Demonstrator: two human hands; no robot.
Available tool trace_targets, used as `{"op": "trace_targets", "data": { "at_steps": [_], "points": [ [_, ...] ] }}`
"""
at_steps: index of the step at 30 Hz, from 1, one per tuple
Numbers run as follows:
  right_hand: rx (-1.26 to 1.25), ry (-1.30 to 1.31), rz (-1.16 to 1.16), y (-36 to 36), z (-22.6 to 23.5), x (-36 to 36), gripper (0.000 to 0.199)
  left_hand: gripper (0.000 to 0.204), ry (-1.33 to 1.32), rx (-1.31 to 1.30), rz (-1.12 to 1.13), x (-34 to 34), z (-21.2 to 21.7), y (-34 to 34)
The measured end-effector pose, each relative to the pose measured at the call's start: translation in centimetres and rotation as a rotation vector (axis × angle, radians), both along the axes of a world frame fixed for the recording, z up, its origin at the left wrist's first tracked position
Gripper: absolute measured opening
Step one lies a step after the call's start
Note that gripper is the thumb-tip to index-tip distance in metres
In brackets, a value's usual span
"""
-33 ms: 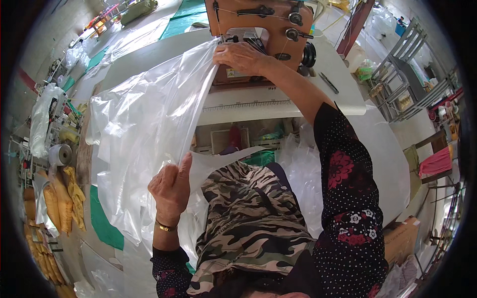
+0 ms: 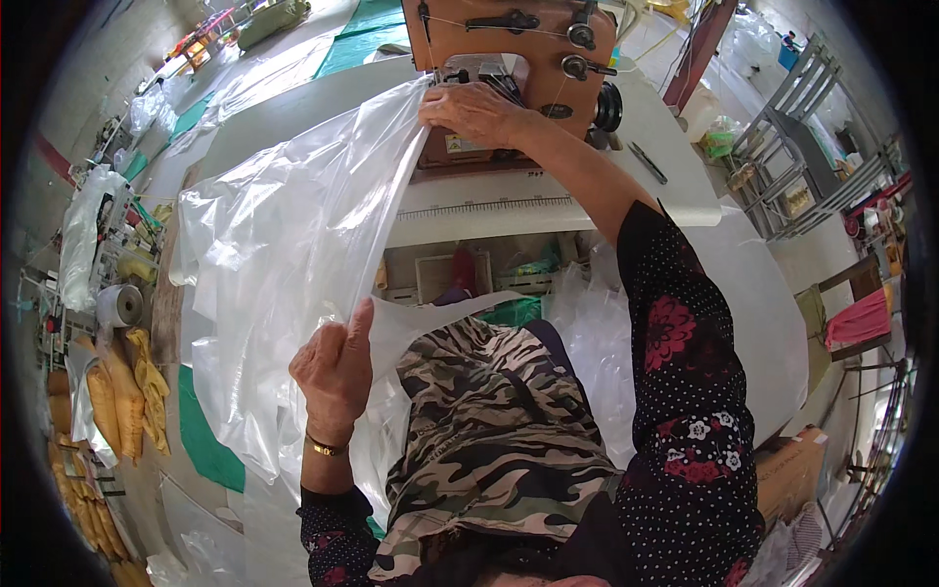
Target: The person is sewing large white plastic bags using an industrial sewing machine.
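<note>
A large sheet of clear plastic film [image 2: 284, 215] stretches from the brown sewing machine [image 2: 533, 29] down over the left side of the white table and towards my lap. My left hand [image 2: 335, 372] grips the film's near edge, thumb up and fingers curled round it. Up at the machine, beside the needle area, my right hand [image 2: 474, 112] holds the gathered top corner of the film with bent fingers. Between the two hands the edge is pulled into a taut, slanting line. The right hand covers part of the machine's bed, and its fingertips are partly hidden.
A ruler strip [image 2: 484, 205] runs along the table's front. Small dark snips [image 2: 648, 163] lie right of the machine. More clear plastic [image 2: 587, 323] hangs below the table edge. A grey metal frame [image 2: 797, 147] stands at right, a cardboard box [image 2: 792, 474] lower right.
My left hand has shifted very slightly left, still holding the film. The right hand and the machine look the same.
</note>
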State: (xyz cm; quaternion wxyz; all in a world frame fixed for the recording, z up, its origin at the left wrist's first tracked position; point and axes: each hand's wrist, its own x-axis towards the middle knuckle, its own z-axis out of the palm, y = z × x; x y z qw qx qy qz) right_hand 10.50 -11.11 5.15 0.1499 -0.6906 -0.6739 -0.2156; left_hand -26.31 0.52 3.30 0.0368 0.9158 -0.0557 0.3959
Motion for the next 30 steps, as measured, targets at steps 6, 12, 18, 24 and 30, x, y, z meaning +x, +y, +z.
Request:
{"op": "trace_targets", "data": {
  "at_steps": [6,12,18,24,30],
  "points": [
    [-0.082,0.017,0.041,0.2,0.6,1.2,0.015,0.044,0.052,-0.116,0.1,-0.2,0.3,-0.1],
    [0.001,-0.009,0.112,0.5,0.6,1.1,0.011,0.044,0.14,-0.297,0.113,0.0,-0.7,0.2],
    [-0.036,-0.078,0.002,0.5,0.7,0.4,0.006,0.031,0.242,-0.62,0.099,0.3,-1.7,0.1],
    [0.035,-0.055,-0.111,0.8,-0.1,-0.6,0.008,0.026,0.28,-0.759,-0.051,0.9,-4.0,-0.2],
    [0.231,0.02,-0.266,1.7,-2.0,-2.9,0.014,0.027,0.406,-0.831,-0.293,2.9,-4.7,-4.9]
  ]
}}
